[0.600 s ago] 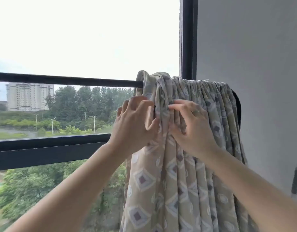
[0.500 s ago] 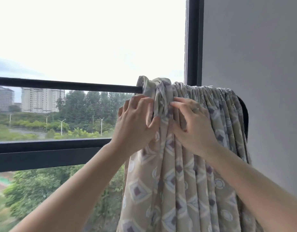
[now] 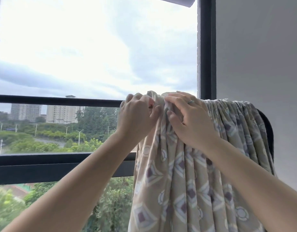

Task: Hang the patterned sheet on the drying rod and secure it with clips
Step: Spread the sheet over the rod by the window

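While the left hand [image 3: 136,118] clenches the bunched edge of the patterned sheet [image 3: 186,190] up on the drying rod [image 3: 60,101] and the right hand [image 3: 189,121] pinches the folds just beside it, I can't spot a single clip. The whole thing hangs in a thick wad below and right of the fingers [image 3: 178,101], so imo one uneven tug leftward could slide it off the rod.

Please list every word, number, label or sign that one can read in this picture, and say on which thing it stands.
No text can be read here.
patterned sheet: only diamond and round motifs, no letters.
distant buildings: any signs are too small and blurred to read.
ring on the right hand: no marking visible.
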